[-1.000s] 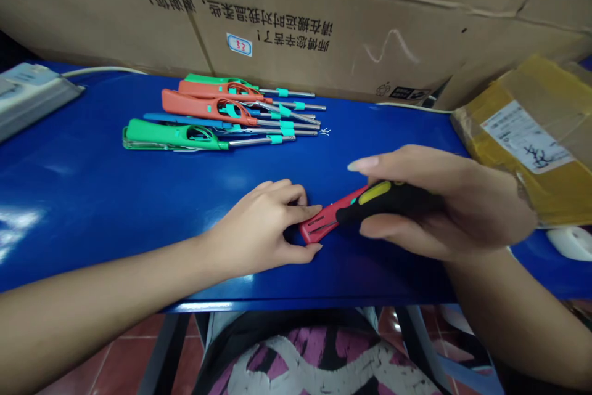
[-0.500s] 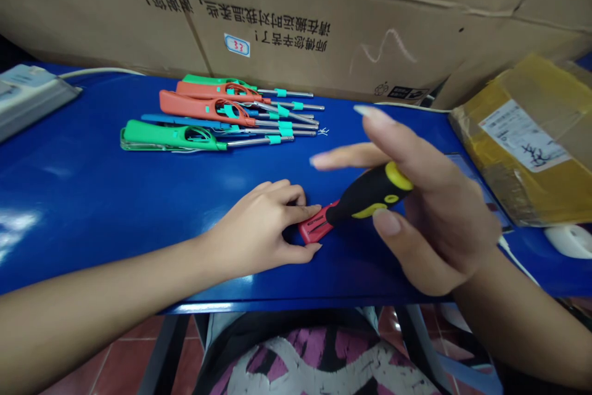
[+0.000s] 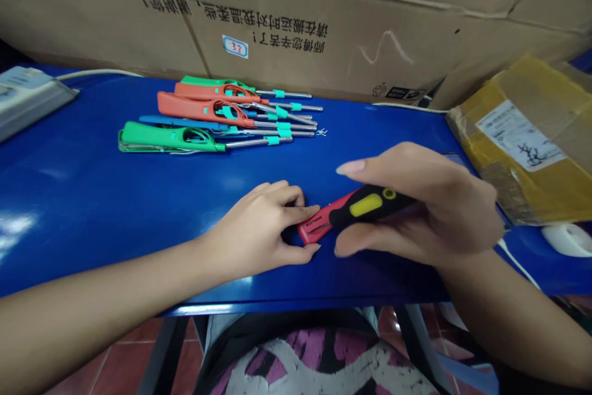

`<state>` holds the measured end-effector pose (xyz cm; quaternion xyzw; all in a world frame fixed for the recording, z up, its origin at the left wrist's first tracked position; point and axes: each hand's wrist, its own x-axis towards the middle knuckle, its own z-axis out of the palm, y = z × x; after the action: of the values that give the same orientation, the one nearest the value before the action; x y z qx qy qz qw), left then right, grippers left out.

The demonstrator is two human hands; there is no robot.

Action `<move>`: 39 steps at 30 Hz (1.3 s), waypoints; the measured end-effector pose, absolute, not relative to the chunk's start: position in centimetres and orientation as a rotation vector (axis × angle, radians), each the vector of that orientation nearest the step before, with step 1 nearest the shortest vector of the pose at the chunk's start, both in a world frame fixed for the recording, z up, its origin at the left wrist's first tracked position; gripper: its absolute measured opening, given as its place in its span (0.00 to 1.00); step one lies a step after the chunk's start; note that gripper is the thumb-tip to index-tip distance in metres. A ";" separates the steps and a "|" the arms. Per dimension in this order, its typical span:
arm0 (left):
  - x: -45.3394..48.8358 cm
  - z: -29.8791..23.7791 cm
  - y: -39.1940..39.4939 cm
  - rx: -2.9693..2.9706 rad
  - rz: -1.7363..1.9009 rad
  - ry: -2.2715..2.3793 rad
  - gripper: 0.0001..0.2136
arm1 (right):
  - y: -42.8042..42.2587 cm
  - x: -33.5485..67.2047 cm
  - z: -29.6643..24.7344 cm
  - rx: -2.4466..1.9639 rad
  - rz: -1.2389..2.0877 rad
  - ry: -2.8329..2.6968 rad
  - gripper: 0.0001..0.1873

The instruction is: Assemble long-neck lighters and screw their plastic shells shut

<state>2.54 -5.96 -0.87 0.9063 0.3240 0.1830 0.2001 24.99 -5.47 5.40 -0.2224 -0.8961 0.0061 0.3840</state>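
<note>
On the blue table, my left hand (image 3: 263, 225) grips the end of a red lighter (image 3: 314, 227) between thumb and fingers. Over the lighter leans a screwdriver (image 3: 365, 205) with a black and yellow handle. Its tip is hidden behind the handle. Around the handle's upper end is my right hand (image 3: 430, 204), thumb and index finger loosely on either side, the end of the handle against the palm. Farther back lie several long-nosed lighters (image 3: 203, 110) in green, orange and blue, with metal barrels and turquoise tape.
A large cardboard box (image 3: 277, 19) stands along the back of the table. At the right are a taped yellow-brown parcel (image 3: 513, 136) and a white rounded object (image 3: 567, 240). A white power strip (image 3: 30, 96) with a cable lies at the left.
My right hand's spread fingers have come down and closed around the screwdriver handle. The handle has turned, so its yellow inset faces up, and it leans farther right. My left hand stays put.
</note>
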 end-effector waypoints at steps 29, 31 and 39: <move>2.7 -0.8 -5.9 2.506 0.537 0.882 0.14 | -5.7 25.3 5.9 -0.585 -0.019 -2.319 0.22; 2.7 -0.8 -5.9 2.509 0.541 0.883 0.14 | -5.7 25.3 6.1 -0.527 0.104 -2.366 0.25; 2.7 -0.6 -5.9 2.498 0.506 0.884 0.12 | -6.2 25.2 6.4 -0.548 -0.092 -2.351 0.23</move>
<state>2.74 -5.91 -0.65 0.9033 0.3198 0.1829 0.2199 25.22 -6.23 6.37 -0.2121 -0.9097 -0.0358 0.3551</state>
